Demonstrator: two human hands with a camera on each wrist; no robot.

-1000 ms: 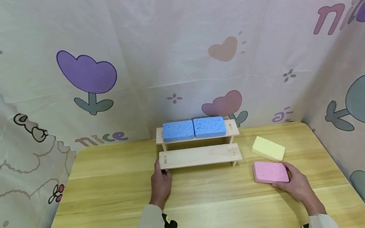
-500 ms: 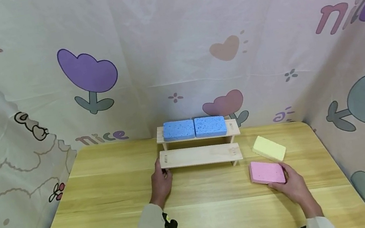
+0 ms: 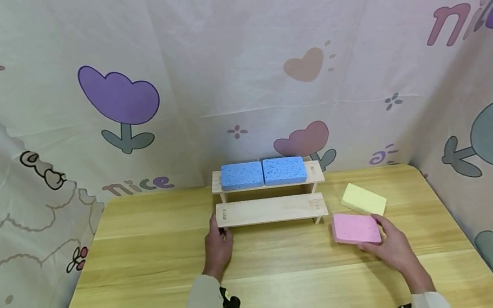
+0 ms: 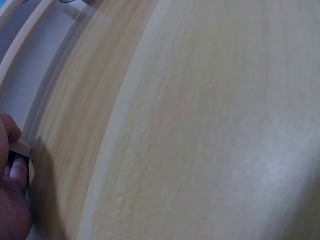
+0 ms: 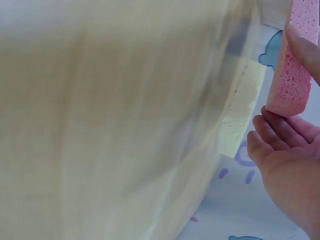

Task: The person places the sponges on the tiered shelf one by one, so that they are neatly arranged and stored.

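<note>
My right hand [image 3: 394,248] pinches a pink sponge [image 3: 355,229] by its right end, thumb on one side and fingertips on the other. The sponge is tilted over the table, just right of the wooden two-tier stand's front shelf [image 3: 270,210]. In the right wrist view its porous edge shows between thumb and fingers. My left hand [image 3: 217,248] grips the left end of that front shelf; the left wrist view shows its fingers [image 4: 19,172] around the corner. Two blue sponges, a left one [image 3: 241,176] and a right one [image 3: 284,170], lie side by side on the back shelf.
A pale yellow sponge [image 3: 364,199] lies slanted on the wooden table [image 3: 150,281], right of the stand and just behind the pink sponge. A printed cloth [image 3: 212,72] hangs along the table's back and sides.
My right hand has carried the pink sponge a little left and slightly back, closer to the stand's right end. The left hand stays at the shelf's left end.
</note>
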